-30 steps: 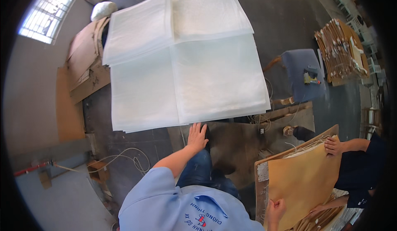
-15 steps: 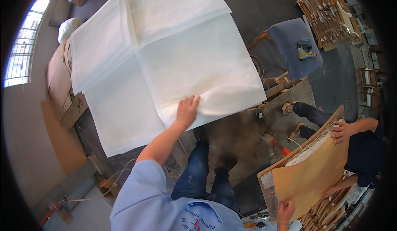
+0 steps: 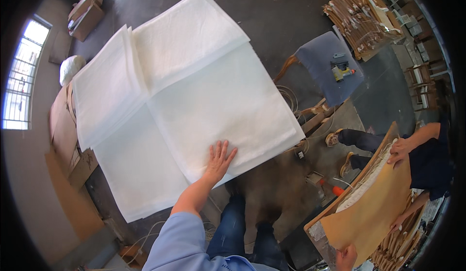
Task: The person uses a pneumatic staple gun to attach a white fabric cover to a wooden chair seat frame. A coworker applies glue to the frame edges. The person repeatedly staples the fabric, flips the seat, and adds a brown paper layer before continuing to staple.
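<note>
Left hand (image 3: 221,160) on white sheets (image 3: 208,91), blue chair (image 3: 318,57) with power tool (image 3: 338,74) alongside.

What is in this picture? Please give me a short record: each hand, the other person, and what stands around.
Left hand: spread flat on the white sheets
Right hand: fingers curled at the edge of the tan sheet
Other person: hands at the same tan sheet
Blue seat: yellow tool on it
Left wall: barred window
</note>
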A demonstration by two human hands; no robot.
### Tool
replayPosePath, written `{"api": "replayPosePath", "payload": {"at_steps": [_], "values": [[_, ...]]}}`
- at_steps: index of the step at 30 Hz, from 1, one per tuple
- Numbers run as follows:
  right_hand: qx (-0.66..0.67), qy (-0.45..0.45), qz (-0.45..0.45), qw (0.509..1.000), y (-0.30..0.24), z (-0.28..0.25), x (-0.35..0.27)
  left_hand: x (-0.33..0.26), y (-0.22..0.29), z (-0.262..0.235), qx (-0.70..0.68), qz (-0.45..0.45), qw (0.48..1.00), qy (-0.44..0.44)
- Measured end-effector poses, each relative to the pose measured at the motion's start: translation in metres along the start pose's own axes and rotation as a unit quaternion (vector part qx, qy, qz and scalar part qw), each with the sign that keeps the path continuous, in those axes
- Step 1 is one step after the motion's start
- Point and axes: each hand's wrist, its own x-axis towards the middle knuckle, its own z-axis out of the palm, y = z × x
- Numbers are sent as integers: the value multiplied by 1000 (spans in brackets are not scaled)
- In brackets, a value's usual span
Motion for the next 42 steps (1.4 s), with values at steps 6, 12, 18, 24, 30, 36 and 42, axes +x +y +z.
{"api": "replayPosePath", "payload": {"at_steps": [6,12,18,24,30,36,42], "values": [[29,-12,8,999,1,3,-2,-8,-12,-83,-1,20,995,-98],[42,-21,30,998,7,5,-1,10,-56,-243,-35,-18,998,51],[70,-34,50,996,0,-6,-2,87,-72,-276,-16,-33,999,36],[122,44,27,991,3,13,6,114,-98,-488,-30,-34,993,110],[179,-11,19,984,12,-16,9,25,14,-674,-94,27,991,89],[518,38,-99,849,-22,-48,178,-104,88,-820,-220,-23,966,137],[811,-280,-255,446,-90,-104,225,-56,148,-845,-301,55,945,119]]}}
